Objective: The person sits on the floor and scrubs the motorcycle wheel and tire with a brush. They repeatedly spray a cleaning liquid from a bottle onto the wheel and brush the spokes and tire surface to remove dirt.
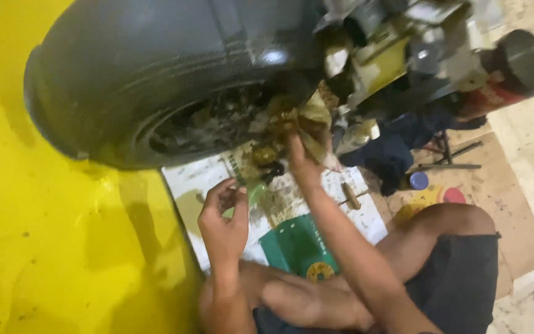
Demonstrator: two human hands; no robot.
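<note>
Right hand (301,158) is raised to the hub of the tyre (156,74) and closes on a dirty rag (307,120), which it presses against the greasy middle of the wheel. Left hand (224,216) is lower, just above the white sheet (186,179), with the fingers curled; it seems to pinch something small and pale green, but I cannot tell what it is, or if it really holds it.

I judge that the step in hand is wiping old grease and dirt from the hub. The next move probably calls for turning the rag to a cleaner part and reaching deeper into the recess, with steady pressure.

On the sheet lie a green packet (298,247) and a small bolt (350,196). Two small lids, blue (419,180) and red (453,195), sit on the cardboard (514,204) at the right. A red can (514,71) lies beyond the wheel.

Much is hard to read. The picture is blurred, the hub parts merge into a brown mass, and the machine above the wheel is cut off by the top edge. The person's forearms hide part of the sheet.
</note>
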